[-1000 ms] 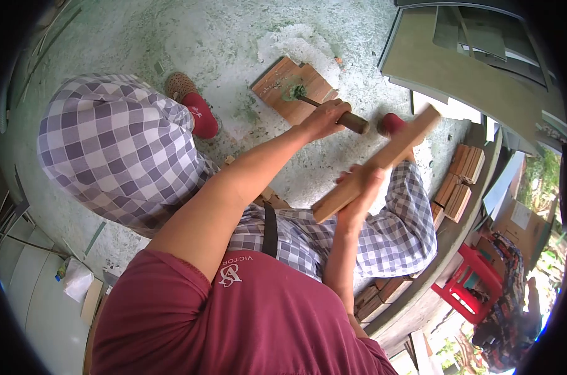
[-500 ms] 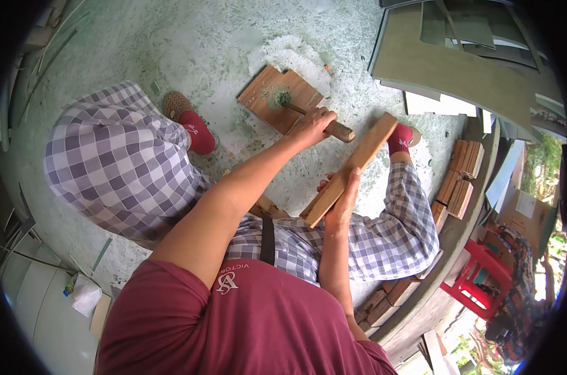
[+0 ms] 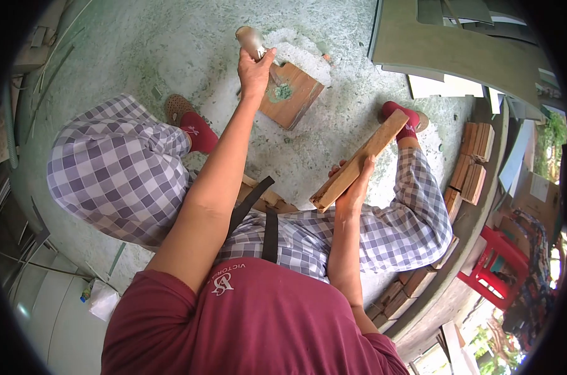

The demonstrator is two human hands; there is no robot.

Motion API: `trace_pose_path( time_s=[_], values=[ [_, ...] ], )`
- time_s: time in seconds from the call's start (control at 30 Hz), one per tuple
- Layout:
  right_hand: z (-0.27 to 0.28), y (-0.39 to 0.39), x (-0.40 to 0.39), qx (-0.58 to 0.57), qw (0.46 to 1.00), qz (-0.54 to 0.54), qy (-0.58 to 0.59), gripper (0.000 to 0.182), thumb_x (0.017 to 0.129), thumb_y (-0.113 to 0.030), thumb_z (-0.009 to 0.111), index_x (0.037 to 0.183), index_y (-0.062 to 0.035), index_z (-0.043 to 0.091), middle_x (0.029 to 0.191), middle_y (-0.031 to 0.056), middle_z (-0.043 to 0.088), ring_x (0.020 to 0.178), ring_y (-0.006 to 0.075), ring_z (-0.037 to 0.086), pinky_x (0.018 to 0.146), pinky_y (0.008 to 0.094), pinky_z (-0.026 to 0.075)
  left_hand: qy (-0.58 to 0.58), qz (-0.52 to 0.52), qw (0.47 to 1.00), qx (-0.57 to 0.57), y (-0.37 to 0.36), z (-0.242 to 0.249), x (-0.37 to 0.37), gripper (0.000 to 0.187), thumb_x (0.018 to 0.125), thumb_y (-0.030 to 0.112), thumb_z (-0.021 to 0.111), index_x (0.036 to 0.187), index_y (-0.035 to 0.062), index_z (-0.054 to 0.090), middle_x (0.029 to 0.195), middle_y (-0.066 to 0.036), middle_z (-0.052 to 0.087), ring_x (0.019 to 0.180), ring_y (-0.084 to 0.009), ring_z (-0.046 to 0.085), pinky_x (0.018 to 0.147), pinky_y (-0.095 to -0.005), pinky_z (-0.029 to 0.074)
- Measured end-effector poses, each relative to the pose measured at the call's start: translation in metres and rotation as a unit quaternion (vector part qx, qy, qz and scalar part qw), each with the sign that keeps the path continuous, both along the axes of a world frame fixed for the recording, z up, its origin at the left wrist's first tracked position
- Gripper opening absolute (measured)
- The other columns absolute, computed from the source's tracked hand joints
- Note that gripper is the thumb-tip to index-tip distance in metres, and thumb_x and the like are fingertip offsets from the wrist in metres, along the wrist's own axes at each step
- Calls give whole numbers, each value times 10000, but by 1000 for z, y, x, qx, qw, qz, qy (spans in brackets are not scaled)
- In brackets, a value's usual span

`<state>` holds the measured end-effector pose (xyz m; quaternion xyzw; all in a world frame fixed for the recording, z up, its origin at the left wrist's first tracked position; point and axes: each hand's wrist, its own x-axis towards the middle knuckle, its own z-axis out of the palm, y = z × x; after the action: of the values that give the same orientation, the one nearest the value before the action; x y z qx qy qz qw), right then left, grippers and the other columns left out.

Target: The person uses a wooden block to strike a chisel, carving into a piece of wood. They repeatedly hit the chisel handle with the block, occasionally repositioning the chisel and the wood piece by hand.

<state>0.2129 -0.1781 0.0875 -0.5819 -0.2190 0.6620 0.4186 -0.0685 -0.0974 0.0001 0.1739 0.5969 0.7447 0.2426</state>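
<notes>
My left hand (image 3: 254, 75) is closed around the wooden handle (image 3: 249, 39) of a tool with a narrow shaft. The handle end is blurred, and the shaft slants down to a brown wooden board (image 3: 302, 94) lying on the floor. A dark green patch of paste or crumbs (image 3: 281, 92) sits on that board beside the shaft; the tool's tip cannot be made out clearly. My right hand (image 3: 356, 184) grips a long wooden block (image 3: 364, 156) from below, thumb along its right side. The block is tilted above my right leg, apart from the board.
Stacks of wooden blocks (image 3: 474, 159) line a curved ledge (image 3: 491, 181) at right. Large boards (image 3: 455, 44) lean at upper right. A red plastic stool (image 3: 493, 269) stands beyond the ledge. My feet (image 3: 199, 132) flank the board on the stained floor. A white bag (image 3: 103, 300) lies lower left.
My left hand has swung left and farther away with the tool, whose handle now points up-left instead of right. My right hand and the wooden block have shifted slightly right.
</notes>
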Motion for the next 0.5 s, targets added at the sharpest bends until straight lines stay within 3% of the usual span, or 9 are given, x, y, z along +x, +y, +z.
trace_pose_path(
  time_s=[0.1, 0.43, 0.5],
  values=[
    [4, -1, -4, 5, 1000, -6, -7, 565, 893, -532, 509, 1134, -40, 372, 827, 117, 502, 642, 218, 555, 566, 359, 491, 26, 11, 1000, -12, 1, -3, 13, 363, 763, 133, 754, 1009, 24, 511, 878, -61, 625, 792, -154, 581, 742, -312, 472],
    [0, -7, -1, 16, 1000, -1, -6, 550, 898, -533, 502, 1131, -52, 374, 807, 108, 511, 639, 207, 556, 566, 358, 495, 46, 53, 995, -75, -10, -4, 35, 460, 757, 185, 765, 1079, 12, 486, 932, -102, 609, 839, -234, 579, 783, -363, 454],
    [4, -7, -4, 15, 1000, 16, -23, 650, 842, -615, 543, 1124, -48, 402, 831, 102, 503, 678, 214, 560, 618, 362, 495, 50, 55, 994, -85, -9, -3, 36, 464, 756, 192, 766, 1079, 11, 486, 930, -105, 608, 841, -243, 579, 785, -369, 452]
  ],
)
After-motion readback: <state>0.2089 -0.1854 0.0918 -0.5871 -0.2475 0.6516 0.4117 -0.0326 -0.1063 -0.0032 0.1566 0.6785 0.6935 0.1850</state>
